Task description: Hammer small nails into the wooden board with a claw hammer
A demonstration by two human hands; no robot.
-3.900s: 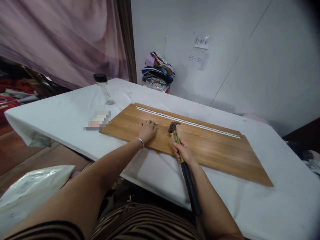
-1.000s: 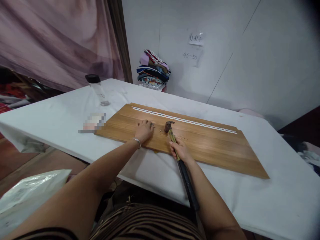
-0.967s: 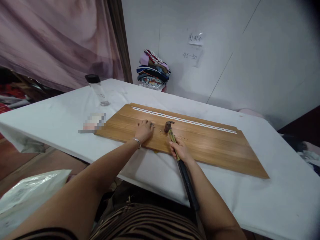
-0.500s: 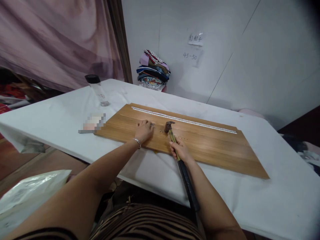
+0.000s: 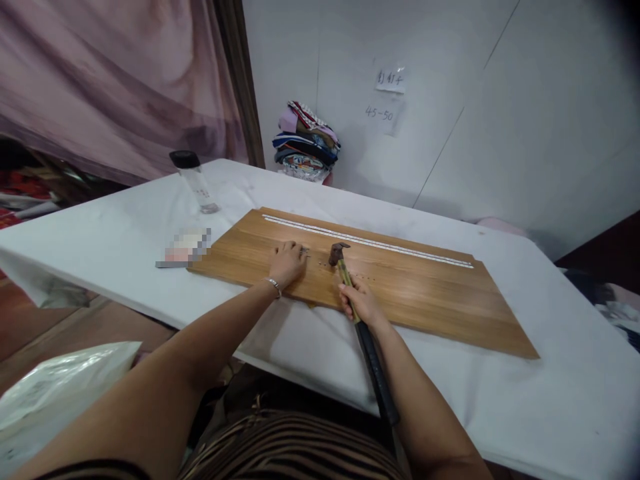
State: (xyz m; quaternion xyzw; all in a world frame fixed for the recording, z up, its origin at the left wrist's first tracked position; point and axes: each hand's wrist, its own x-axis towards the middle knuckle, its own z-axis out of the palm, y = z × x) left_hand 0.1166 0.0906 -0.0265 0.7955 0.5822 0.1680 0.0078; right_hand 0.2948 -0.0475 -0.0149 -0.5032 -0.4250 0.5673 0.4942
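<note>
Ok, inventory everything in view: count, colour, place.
Table: 1, white, centre
Wooden board: 1, brown, on table
Claw hammer: 1, yellow-black, over board
Nails: several, silvery, around hammer head
Strips: 2, white, board's far edge
Bottle: 1, clear, black-lidded, on table
Pixelated item: 1, pinkish, beside board
Paper notes: 2, white, on wall
Clothes stack: 1, multicoloured, by wall
Curtain: 1, pink, upper left
Plastic bag: 1, whitish, lower left
Bracelet: 1, silvery, left wrist
Striped top: 1, brown, bottom
Left hand: 1, by nails
Right hand: 1, gripping hammer

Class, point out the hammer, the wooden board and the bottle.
Hammer (image 5: 369, 347): head view, on its black grip.
Wooden board (image 5: 415, 287): head view, bare top surface.
Bottle (image 5: 196, 184): head view, clear side below cap.
</note>
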